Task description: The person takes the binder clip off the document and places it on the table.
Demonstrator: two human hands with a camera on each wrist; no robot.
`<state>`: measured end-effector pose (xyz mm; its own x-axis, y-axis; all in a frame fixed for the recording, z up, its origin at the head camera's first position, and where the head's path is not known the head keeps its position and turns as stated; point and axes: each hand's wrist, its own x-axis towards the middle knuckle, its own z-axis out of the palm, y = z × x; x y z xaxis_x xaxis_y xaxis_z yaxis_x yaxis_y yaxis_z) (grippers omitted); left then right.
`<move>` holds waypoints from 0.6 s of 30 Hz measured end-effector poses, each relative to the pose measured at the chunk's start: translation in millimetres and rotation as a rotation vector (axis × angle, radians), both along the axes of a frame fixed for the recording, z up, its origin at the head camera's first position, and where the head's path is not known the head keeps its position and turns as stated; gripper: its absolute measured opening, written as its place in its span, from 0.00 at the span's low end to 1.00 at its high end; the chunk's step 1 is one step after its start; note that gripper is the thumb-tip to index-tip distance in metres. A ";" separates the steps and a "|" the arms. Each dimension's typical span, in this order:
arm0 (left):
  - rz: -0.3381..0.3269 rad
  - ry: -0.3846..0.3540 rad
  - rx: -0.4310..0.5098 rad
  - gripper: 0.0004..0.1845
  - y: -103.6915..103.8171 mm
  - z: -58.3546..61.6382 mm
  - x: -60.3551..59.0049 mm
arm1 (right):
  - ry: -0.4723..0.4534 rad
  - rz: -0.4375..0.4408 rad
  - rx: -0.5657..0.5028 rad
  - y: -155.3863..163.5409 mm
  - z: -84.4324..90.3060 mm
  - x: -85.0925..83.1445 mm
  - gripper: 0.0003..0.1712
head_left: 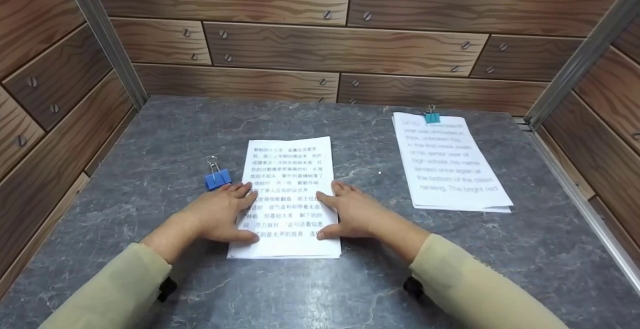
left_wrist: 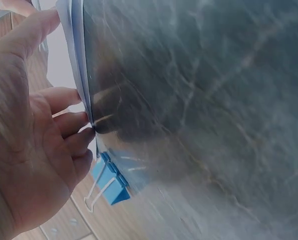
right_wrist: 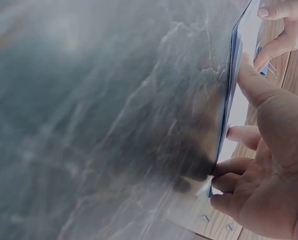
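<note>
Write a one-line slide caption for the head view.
Both hands, left hand and right hand, rest on the sides of a paper stack, a loose blue binder clip beside it.

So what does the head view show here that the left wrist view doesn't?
Only the head view shows the second paper stack at the right with a teal binder clip on its top edge, the right hand, and the printed text. Only the left wrist view shows the layered sheet edges close up, with the left hand's fingertips against them. Both show the left hand on the middle paper stack, the loose blue binder clip beside it, and the grey marble tabletop.
</note>
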<state>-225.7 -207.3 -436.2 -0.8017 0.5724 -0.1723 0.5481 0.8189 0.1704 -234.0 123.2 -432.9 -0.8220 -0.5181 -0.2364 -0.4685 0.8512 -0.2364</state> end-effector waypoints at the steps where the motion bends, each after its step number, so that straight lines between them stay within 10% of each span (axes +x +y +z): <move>1: 0.003 -0.005 0.001 0.57 -0.9 0.0 -0.3 | -0.002 0.000 -0.001 -1.0 -0.1 -0.7 0.59; 18: 0.041 -0.034 -0.004 0.58 -9.0 2.6 -5.4 | -0.016 0.001 0.005 -11.4 0.9 -6.9 0.59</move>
<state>-231.1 -216.3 -433.7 -0.8181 0.5384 -0.2024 0.5080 0.8413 0.1847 -240.9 111.8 -431.9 -0.8177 -0.5173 -0.2524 -0.4652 0.8522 -0.2395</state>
